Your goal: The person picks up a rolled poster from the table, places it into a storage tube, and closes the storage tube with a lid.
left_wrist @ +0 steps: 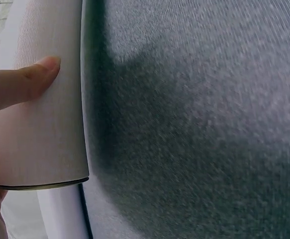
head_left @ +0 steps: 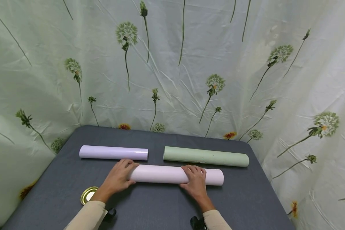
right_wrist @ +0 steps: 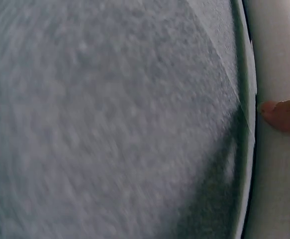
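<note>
Grey table (head_left: 158,212), lilac roll (head_left: 112,152), green roll (head_left: 206,156), pink roll (head_left: 161,174), round gold item (head_left: 87,194)

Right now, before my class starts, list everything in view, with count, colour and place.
pink roll: 1, pale pink, table's middle, under both hands
purple roll: 1, pale purple, behind the pink roll, to the left
green roll: 1, pale green, behind the pink roll, to the right
disc: 1, gold with white centre, by the left wrist
table: 1, dark grey, below everything
backdrop: whitish with printed flowers, around the table
wrist gear: 2, black, one per wrist
sleeves: 2, cream, on the arms
left hand: 1, bare, gripping the pink roll's left end
right hand: 1, bare, gripping it right of middle
</note>
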A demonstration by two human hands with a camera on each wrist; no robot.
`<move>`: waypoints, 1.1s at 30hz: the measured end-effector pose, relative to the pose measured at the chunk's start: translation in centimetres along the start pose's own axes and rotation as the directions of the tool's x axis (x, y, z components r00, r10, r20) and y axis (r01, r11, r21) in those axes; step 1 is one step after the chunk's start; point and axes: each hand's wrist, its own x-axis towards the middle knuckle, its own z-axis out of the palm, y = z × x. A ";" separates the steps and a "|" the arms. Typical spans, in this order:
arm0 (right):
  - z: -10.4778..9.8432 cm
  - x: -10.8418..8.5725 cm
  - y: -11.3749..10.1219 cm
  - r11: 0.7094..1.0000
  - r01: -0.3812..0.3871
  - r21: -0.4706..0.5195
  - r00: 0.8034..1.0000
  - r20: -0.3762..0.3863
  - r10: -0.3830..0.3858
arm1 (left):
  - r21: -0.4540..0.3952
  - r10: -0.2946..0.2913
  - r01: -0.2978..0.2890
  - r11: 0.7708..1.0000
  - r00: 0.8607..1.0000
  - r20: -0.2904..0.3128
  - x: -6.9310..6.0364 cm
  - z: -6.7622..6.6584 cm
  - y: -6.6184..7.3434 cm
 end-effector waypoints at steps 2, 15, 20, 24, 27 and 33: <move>0.1 -0.1 -0.2 1.000 -0.008 -0.001 1.000 0.006 0.008 | -0.005 -0.013 0.013 1.000 1.000 0.012 -0.2 0.0 -0.1; 0.1 -0.4 -0.9 0.999 -0.029 -0.025 0.999 0.037 0.030 | -0.020 -0.045 0.047 0.999 0.997 0.067 -0.7 0.2 -0.4; 0.2 -0.5 -0.8 0.999 -0.023 -0.026 0.999 0.030 0.024 | -0.036 -0.055 0.058 0.998 0.995 0.088 -0.6 0.2 -0.3; 0.0 -0.5 -0.7 1.000 -0.013 -0.012 1.000 0.028 0.014 | -0.051 -0.047 0.052 0.997 0.994 0.101 -0.5 0.1 -0.4; -0.2 -0.4 -0.6 1.000 0.000 0.006 0.999 0.041 -0.001 | -0.061 -0.045 0.050 0.997 0.995 0.093 -0.3 -0.1 -0.5; -0.7 -0.1 0.1 0.995 0.047 0.083 0.998 0.034 -0.050 | -0.084 -0.025 0.030 0.996 0.998 0.056 -0.1 -0.1 -0.7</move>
